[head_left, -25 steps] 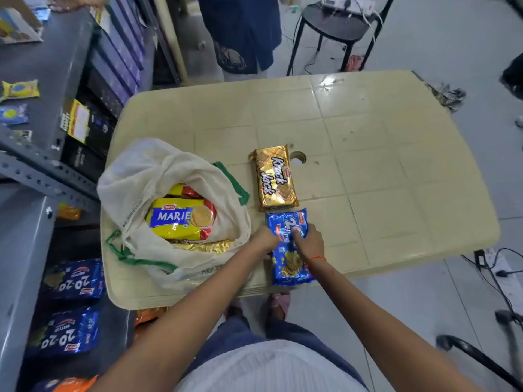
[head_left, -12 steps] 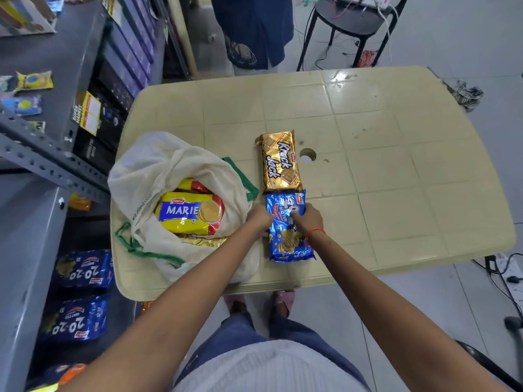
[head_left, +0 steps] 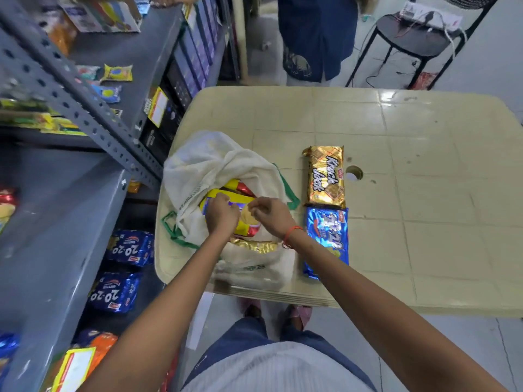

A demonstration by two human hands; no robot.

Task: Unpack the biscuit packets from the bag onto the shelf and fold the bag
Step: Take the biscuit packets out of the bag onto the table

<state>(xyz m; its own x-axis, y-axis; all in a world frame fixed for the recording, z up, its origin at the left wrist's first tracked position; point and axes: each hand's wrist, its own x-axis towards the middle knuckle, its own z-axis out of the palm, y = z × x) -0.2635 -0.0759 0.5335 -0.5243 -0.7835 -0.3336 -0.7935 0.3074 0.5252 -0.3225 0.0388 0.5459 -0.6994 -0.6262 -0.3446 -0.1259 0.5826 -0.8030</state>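
Biscuit packets are split between bag and table at this point. Both hands are down in the mouth of the cream cloth bag with green handles (head_left: pixel 209 165), which sits slumped open on the near left corner of the beige plastic table (head_left: pixel 424 193).

The left hand (head_left: pixel 222 213) has its fingers curled over the far edge of a yellow biscuit packet (head_left: pixel 243 198) with a blue band, lying flat on top of the bag's contents. The right hand (head_left: pixel 271 215), red thread (head_left: pixel 291 233) round the wrist, is right next to it over the same packet with fingers bunched together. Honestly can't tell if it's pinching the wrapper or just hovering there.

Just beyond the left hand's fingers a second yellow-and-red packet (head_left: pixel 240 186) pokes out from under the first one. Below both wrists, toward the body, a shiny gold wrapper (head_left: pixel 254 246) shows inside the bag.

Already out on the table: a blue foil 20-20 packet (head_left: pixel 328 236) just right of the right wrist, and a gold Krack Jack packet (head_left: pixel 325 176) beyond it, the two end to end and touching.

Well left of the left hand stands the grey metal shelf (head_left: pixel 56 222), with more blue 20-20 packs (head_left: pixel 130 247) on a lower level.
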